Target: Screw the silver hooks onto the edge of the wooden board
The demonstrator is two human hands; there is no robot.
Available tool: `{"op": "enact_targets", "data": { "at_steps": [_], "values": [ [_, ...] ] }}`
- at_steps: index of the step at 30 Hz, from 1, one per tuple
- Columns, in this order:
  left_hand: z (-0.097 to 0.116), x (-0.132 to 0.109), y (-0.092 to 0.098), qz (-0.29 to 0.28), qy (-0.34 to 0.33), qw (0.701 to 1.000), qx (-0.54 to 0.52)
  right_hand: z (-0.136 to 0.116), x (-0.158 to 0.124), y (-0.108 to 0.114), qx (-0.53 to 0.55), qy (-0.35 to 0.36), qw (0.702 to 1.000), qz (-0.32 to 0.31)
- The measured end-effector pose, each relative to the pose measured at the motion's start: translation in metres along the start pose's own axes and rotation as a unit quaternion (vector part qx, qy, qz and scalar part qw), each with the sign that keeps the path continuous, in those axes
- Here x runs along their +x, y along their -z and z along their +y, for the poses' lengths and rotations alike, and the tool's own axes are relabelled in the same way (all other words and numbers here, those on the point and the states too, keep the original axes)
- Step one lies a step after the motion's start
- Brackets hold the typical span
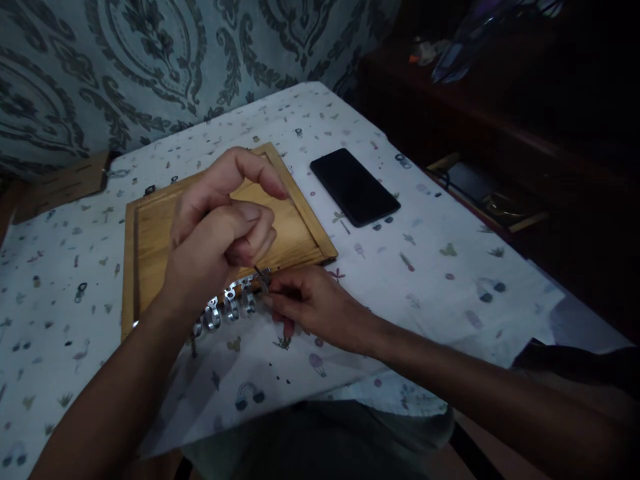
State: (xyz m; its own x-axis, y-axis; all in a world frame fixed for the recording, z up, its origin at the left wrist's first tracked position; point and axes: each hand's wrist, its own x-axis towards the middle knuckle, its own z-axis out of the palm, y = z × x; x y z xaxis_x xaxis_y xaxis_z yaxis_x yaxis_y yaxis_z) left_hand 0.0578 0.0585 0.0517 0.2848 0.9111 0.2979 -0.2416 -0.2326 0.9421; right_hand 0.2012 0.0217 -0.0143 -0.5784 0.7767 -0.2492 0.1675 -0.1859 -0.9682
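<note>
My left hand (220, 220) is raised over a varnished wooden board (150, 233) with a raised rim. Its index finger arches forward, while the thumb presses on the other curled fingers; whatever they hold, if anything, is hidden. A thin dark strip shows just below those fingers. At the board's near edge, the thumb and fingers of my right hand (310, 307) pinch a small shiny metal clamp (263, 283). To its left, several similar curved metal clamps (231, 303) line the same edge, some partly covered by my left forearm.
A black phone (355, 187) lies to the right of the board on a patterned white tablecloth (430, 267). Brown cardboard (63, 187) is at the far left, against a patterned wall. An open drawer (495, 200) stands beyond the table's right edge.
</note>
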Motion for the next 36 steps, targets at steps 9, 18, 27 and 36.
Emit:
{"op": "enact_targets", "data": {
  "at_steps": [9,18,27,36],
  "values": [
    [0.0,-0.005,0.003,-0.042,-0.005,0.999,0.012,0.003,0.001,0.0,0.001,0.019,1.0,0.001],
    [0.024,-0.019,0.009,0.134,-0.082,0.987,-0.034,0.004,0.001,-0.001,-0.013,0.014,1.0,0.001],
    [0.007,-0.023,-0.003,0.174,-0.07,0.982,-0.015,0.004,0.001,-0.001,-0.022,0.017,1.0,0.003],
    [0.004,-0.025,-0.005,0.21,-0.068,0.975,0.003,-0.001,0.0,0.0,-0.023,0.001,1.0,0.0]
  ]
}}
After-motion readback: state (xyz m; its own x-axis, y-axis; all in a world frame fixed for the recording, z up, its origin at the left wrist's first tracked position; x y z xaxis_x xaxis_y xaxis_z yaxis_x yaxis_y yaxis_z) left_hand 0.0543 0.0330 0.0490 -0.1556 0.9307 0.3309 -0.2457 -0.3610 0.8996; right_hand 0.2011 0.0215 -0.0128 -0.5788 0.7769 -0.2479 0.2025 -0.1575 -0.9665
